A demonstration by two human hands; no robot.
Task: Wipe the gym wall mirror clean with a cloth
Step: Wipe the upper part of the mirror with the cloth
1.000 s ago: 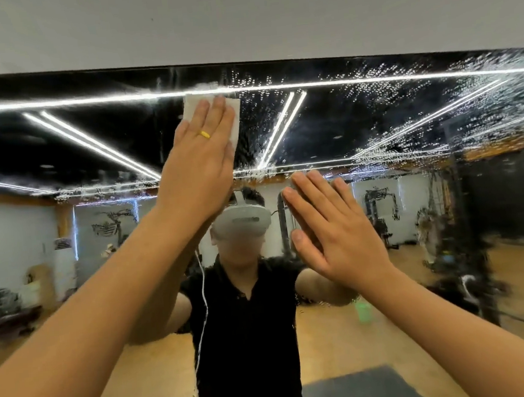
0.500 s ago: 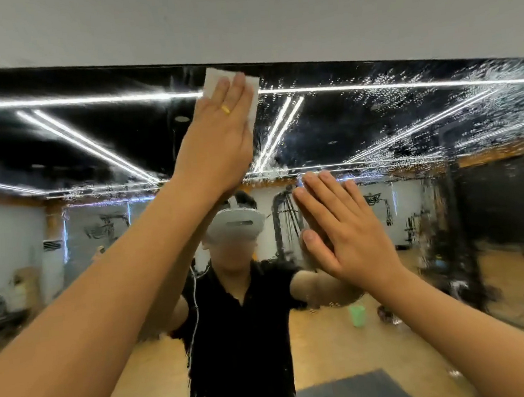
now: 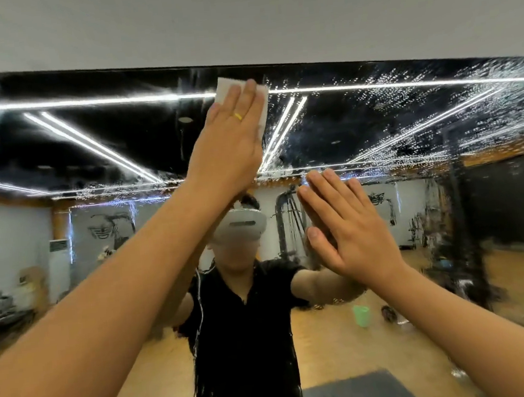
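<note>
A: What's overhead?
B: Plain grey wall [image 3: 238, 13]; in the reflection, bright light strips [image 3: 97, 146] cross a black ceiling [image 3: 327, 123].
A: And lower down?
B: Yellowish wood floor [image 3: 331, 350], a green bucket [image 3: 362, 315] (blurred), a dark mat [image 3: 350, 393], gym machines [image 3: 289, 215] at the back.

Light: bright, even.
Glare: white ceiling strips [image 3: 87, 102] reflected across the upper mirror [image 3: 122, 141], sparkling on droplets [image 3: 387, 92].
Blur: reflected room smeared at right.
Edges: wide-angle bowing.
</note>
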